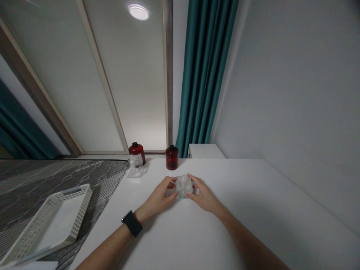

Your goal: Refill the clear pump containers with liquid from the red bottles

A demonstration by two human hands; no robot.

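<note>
A clear, squarish object (184,186) with a rounded top is held over the middle of the white bench (180,232), between the left grip (173,186) and the right grip (191,185). It is pinched from two sides: by the left grip its left side is enclosed, with the thumb set at the near corner and the fingers curled toward the far one; by the right grip the right side is met in the same way, the forefinger laid at the far edge and the thumb at the near edge. The rounded top is left uncovered between the two sets of fingertips. Whether the base is rested on the bench or slightly raised cannot be told. A dark watch (131,223) is worn on the left wrist. Just beyond the object, a little to the left, a dark red bottle (171,158) with a black cap is stood upright. Farther left, near the bench's edge, a second red bottle (135,149) with a pale label is partly covered by another clear piece (134,172) in front of it. A white perforated basket (80,215) is seen left of the bench.
</note>
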